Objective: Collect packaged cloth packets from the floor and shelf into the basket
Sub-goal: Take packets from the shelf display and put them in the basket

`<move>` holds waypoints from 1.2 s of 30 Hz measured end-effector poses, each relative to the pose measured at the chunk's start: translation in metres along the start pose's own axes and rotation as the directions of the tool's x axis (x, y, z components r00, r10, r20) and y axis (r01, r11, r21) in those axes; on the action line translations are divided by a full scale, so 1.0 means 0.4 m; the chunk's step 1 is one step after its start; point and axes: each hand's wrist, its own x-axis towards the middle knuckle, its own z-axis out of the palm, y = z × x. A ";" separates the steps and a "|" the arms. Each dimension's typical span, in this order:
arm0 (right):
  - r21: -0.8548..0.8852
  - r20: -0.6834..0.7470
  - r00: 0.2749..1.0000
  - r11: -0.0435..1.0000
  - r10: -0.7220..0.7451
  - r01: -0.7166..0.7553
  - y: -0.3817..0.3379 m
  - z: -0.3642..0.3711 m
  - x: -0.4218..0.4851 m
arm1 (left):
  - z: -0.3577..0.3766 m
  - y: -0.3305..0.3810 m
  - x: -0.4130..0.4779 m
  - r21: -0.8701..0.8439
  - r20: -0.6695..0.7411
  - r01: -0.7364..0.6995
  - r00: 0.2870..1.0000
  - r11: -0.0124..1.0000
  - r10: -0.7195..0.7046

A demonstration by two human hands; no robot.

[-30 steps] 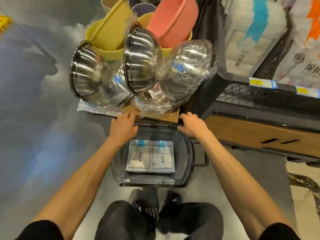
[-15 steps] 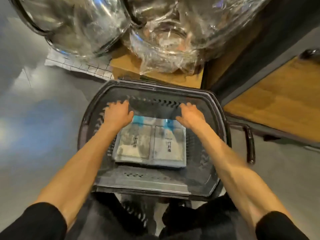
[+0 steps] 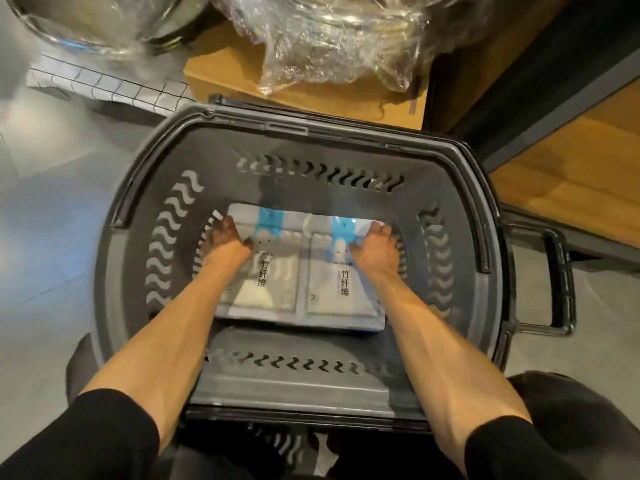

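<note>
A dark grey plastic basket stands on the floor in front of me. Two flat white cloth packets with blue tabs and black print lie side by side on its bottom, the left packet and the right packet. Both my arms reach down into the basket. My left hand holds the far left corner of the left packet, thumb on top and fingers in shadow over the edge. My right hand grips the far right corner of the right packet the same way.
Plastic-wrapped steel bowls sit on a cardboard box just beyond the basket, next to a white wire grid. A wooden shelf base runs along the right. The basket's pull handle sticks out to the right.
My hands left the basket's far rim and went down inside to the packets' far corners. The camera has dropped closer to the basket.
</note>
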 end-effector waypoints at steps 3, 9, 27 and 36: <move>0.035 0.025 0.997 0.996 0.076 -0.077 0.016 0.024 -0.001 | 0.004 -0.003 0.010 -0.041 -0.041 0.014 0.999 0.999 -0.016; 0.101 -0.006 0.980 0.975 0.198 -0.196 0.039 0.061 -0.006 | 0.005 0.009 0.022 0.005 -0.046 0.055 0.997 0.998 -0.054; 0.512 0.112 0.949 0.801 0.296 -0.310 0.029 0.112 -0.017 | 0.004 -0.083 0.006 -0.795 0.229 0.197 0.973 0.574 -0.016; 0.805 0.318 0.945 0.504 0.083 -0.315 0.034 -0.040 -0.078 | -0.201 -0.084 -0.135 -0.856 0.258 0.186 0.962 0.482 0.088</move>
